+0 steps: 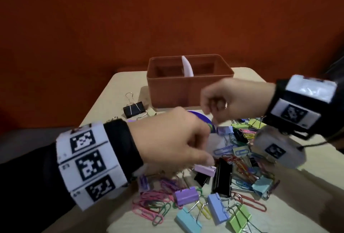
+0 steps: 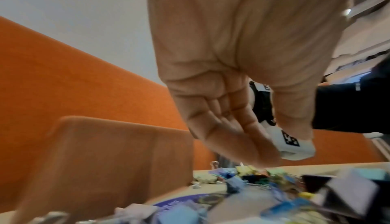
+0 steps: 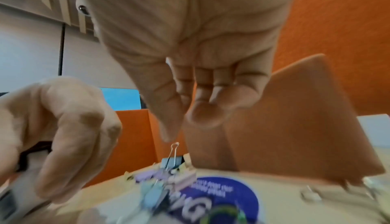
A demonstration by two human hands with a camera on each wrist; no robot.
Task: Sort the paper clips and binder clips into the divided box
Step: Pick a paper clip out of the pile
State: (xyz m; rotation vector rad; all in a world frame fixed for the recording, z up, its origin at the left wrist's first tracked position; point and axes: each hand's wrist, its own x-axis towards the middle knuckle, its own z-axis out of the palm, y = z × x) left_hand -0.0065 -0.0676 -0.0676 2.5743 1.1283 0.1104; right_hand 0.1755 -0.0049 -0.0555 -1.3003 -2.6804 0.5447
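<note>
The orange-brown divided box (image 1: 186,91) stands at the back of the table, a white divider (image 1: 188,65) splitting it into a left and a right compartment. A mixed pile of coloured paper clips (image 1: 149,204) and binder clips (image 1: 186,196) covers the near table. My left hand (image 1: 208,158) hovers low over the pile, its fingertips just above a pink binder clip (image 1: 204,169). In the left wrist view its fingers (image 2: 263,152) hang relaxed and hold nothing. My right hand (image 1: 210,109) floats in front of the box, its fingers (image 3: 202,111) loosely curled and empty.
A black binder clip (image 1: 134,108) lies alone left of the box. A round purple label (image 1: 201,119) sits on the beige table (image 1: 119,87) under the hands. A large black binder clip (image 1: 222,176) stands in the pile. An orange wall rises behind the table.
</note>
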